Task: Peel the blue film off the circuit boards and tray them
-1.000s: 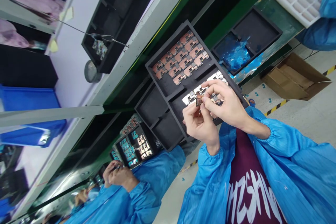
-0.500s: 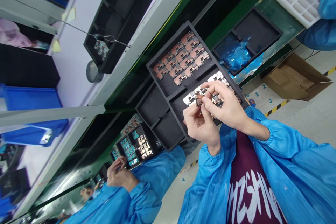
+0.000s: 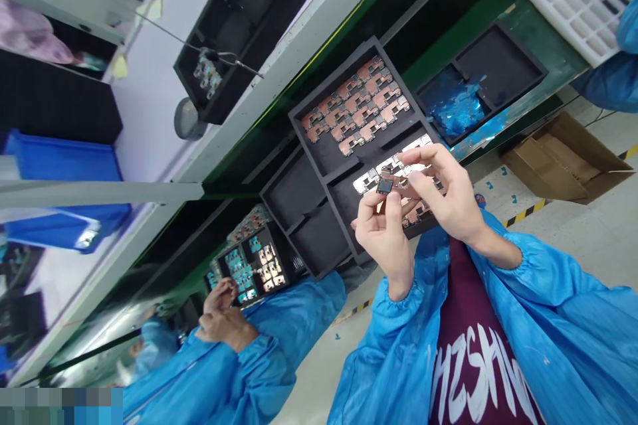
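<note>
A small circuit board (image 3: pixel 385 184), with a dark square part and coppery areas, is pinched between the thumb and fingers of my left hand (image 3: pixel 386 232). My right hand (image 3: pixel 448 196) closes its thumb and index finger on the board's other end. Both hands are above the near compartment of a black divided tray (image 3: pixel 340 198). Rows of shiny silver boards (image 3: pixel 366 180) lie in that compartment, partly covered by my hands. Copper-coloured boards (image 3: pixel 356 106) fill much of the far compartment.
Another black tray (image 3: pixel 503 66) holds crumpled blue film (image 3: pixel 456 109). A cardboard box (image 3: pixel 563 163) stands on the floor at right. At left, a co-worker's hands (image 3: pixel 226 322) are beside a tray of teal and silver boards (image 3: pixel 242 272). A white slotted crate (image 3: pixel 581 6) sits top right.
The board has turned in my fingers, now showing its dark square part. My right hand has shifted slightly and its fingers have spread somewhat. The whole view has shifted a little.
</note>
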Available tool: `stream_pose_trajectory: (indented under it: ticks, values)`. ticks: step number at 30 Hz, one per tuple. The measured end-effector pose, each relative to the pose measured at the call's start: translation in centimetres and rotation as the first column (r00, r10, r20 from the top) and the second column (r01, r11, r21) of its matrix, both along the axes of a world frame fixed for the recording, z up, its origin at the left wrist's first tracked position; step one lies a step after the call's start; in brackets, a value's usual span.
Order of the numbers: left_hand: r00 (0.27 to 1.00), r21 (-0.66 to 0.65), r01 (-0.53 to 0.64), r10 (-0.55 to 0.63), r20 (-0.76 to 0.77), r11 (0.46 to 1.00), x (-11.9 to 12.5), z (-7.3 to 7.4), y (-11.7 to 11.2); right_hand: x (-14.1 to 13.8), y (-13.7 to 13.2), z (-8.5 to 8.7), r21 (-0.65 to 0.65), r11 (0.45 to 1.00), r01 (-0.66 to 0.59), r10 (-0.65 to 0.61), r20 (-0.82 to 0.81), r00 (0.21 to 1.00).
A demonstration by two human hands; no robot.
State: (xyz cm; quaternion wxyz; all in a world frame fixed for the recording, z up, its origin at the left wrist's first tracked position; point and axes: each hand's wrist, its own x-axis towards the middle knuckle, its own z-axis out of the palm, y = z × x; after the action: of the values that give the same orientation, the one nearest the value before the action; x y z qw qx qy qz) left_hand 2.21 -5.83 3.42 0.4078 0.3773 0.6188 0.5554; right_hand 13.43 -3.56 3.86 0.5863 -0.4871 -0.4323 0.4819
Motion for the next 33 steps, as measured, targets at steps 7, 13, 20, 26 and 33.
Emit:
stream_pose_trajectory:
  ticks: [7,13,20,26,33]
  values:
    - [0.991,-0.024,0.08,-0.077,0.109,0.997,-0.5,0.3,0.3,1.0,0.3,0.3,-0.093,0.992,-0.086,0.095,0.089,0.992]
    - [0.998,-0.042,0.06,-0.059,0.039,0.997,-0.4,0.2,0.4,0.8,-0.1,0.3,-0.094,0.992,-0.086,0.096,0.109,0.989]
    - [0.998,-0.013,0.056,-0.057,-0.033,0.998,-0.8,0.5,1.1,0.9,-0.2,0.0,-0.141,0.984,-0.104,0.129,0.179,0.975]
    - [0.963,-0.034,0.143,-0.131,0.234,0.989,-1.4,-0.8,1.2,0.7,0.7,-0.7,-0.124,0.99,-0.068,0.093,0.206,0.974]
    - [0.99,-0.022,0.042,-0.039,0.134,0.999,-1.5,-0.5,1.8,0.7,1.0,-0.6,-0.091,0.986,-0.137,0.157,0.275,0.949]
